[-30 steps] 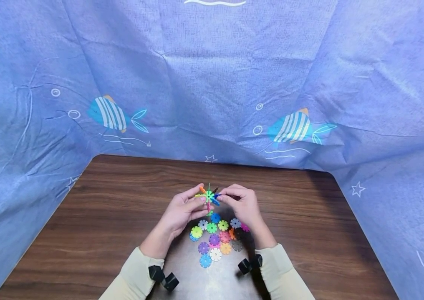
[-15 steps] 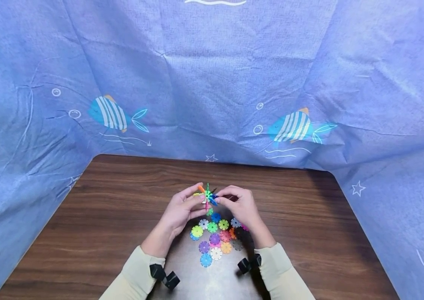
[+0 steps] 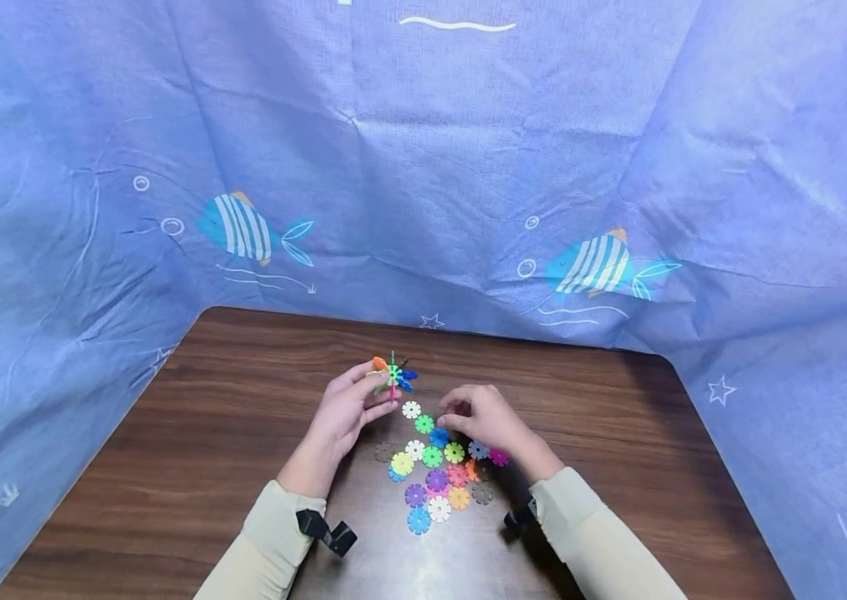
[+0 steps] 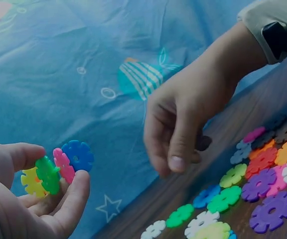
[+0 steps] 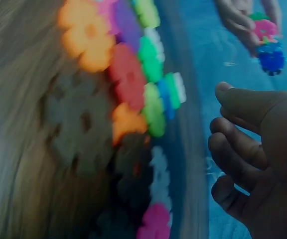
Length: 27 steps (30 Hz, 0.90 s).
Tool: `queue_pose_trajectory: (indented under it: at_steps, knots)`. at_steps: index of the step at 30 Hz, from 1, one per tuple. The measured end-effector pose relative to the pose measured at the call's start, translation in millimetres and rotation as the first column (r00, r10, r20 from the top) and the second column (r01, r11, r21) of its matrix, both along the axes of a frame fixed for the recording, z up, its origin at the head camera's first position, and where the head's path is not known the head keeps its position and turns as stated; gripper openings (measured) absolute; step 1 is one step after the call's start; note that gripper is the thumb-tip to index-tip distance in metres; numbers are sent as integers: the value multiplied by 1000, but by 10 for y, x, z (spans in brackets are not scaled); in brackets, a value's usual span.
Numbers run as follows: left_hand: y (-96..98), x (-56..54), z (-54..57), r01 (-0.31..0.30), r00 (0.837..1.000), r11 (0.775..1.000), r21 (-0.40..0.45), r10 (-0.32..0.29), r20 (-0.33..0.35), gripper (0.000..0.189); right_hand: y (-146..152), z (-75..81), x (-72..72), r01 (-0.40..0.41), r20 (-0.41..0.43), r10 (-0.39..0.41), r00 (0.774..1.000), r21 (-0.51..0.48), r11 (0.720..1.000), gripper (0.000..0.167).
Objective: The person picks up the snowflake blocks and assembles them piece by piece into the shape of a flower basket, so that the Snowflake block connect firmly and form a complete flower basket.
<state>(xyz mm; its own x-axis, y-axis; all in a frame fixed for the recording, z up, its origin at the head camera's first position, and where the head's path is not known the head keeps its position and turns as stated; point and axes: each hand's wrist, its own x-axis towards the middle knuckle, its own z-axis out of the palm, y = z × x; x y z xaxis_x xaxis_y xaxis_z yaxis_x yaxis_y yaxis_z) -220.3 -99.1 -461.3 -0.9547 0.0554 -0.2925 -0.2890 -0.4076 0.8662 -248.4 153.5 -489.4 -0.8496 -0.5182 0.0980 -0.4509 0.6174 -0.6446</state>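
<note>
My left hand [image 3: 344,408] pinches a cluster of interlocked plastic snowflake discs [image 3: 393,375] above the table. In the left wrist view, a green disc [image 4: 47,175] sits between thumb and fingers, with a yellow disc [image 4: 32,182], a pink disc [image 4: 64,165] and a blue disc [image 4: 77,155] around it. Orange and brown pieces show on the cluster in the head view. My right hand [image 3: 489,418] hovers beside the loose discs, its fingers loosely curled. In the right wrist view, thumb and fingers are apart and hold nothing.
Loose snowflake discs in many colours lie on the brown wooden table [image 3: 191,450] between my forearms, some overlapping. A white disc [image 3: 412,409] and a green disc [image 3: 424,424] lie farthest out. A blue fish-print cloth [image 3: 423,183] hangs behind the table.
My right hand has let go of the cluster's blue side and moved down and right, towards the loose discs. The left hand has shifted left and slightly up with the cluster.
</note>
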Motion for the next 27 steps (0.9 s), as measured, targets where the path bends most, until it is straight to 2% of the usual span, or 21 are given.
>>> queue_pose_trajectory:
  at_steps: [4, 7, 14, 17, 20, 24, 27]
  knots:
    - [-6, -13, -49, -1, 1000, 1000, -11, 1, 17, 50, -13, -60, -5, -49, -18, 53, 998, 178, 983, 16]
    - [-4, -11, -67, -3, 1000, 1000, -10, 3, 16, 48, -43, -97, 10, -63, -43, 77, 996, 262, 963, 20]
    - [0, 3, -76, 12, 1000, 1000, 23, -12, -4, 52, -86, -130, 14, -50, -63, 70, 996, 278, 959, 18]
    - [9, 5, -87, 28, 1000, 999, 25, -28, -5, 53, -78, -133, 4, -45, -22, 53, 998, 250, 967, 16]
    - [26, 0, -99, 34, 999, 999, 8, -34, -4, 51, -55, -112, -10, -42, 47, 35, 998, 170, 985, 14]
    - [58, -3, -100, 36, 999, 999, -21, -36, -5, 49, -15, -14, -30, 19, 110, -19, 994, 3, 1000, 14]
    - [89, 9, -81, 39, 999, 999, -31, -39, 0, 47, 4, 114, -33, 109, 116, -92, 989, -145, 983, 15]
